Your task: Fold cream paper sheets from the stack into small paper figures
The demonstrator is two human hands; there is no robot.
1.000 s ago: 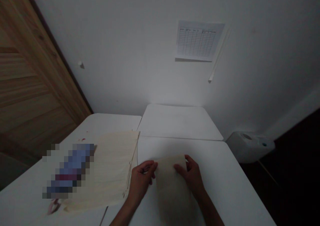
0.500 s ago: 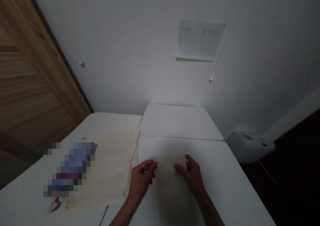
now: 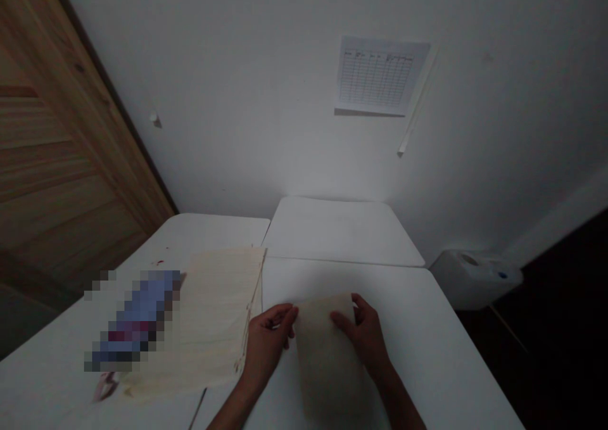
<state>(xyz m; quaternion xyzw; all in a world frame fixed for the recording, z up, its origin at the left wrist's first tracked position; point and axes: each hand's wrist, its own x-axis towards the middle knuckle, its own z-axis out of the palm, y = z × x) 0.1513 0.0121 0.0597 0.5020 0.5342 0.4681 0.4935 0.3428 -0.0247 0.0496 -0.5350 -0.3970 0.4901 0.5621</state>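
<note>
A beige rectangular sheet (image 3: 327, 360), cloth or paper, I cannot tell which, is between my hands over the white table. My left hand (image 3: 272, 335) pinches its upper left corner between thumb and fingers. At the upper right, my right hand (image 3: 363, 332) grips the edge, thumb on the face and fingers behind. The lower end of the sheet comes down toward me. To the left of my left hand lies a stack of cream cloth (image 3: 213, 322) with loose, uneven right edges.
A blurred-out blue item (image 3: 142, 313) lies on the cloth stack's left side, with a pinkish strap (image 3: 107, 385) below. White tables (image 3: 427, 341) meet at seams. A printed chart (image 3: 375, 75) hangs on the wall. A white plastic container (image 3: 475, 278) stands at right, a wooden door (image 3: 71, 132) at left.
</note>
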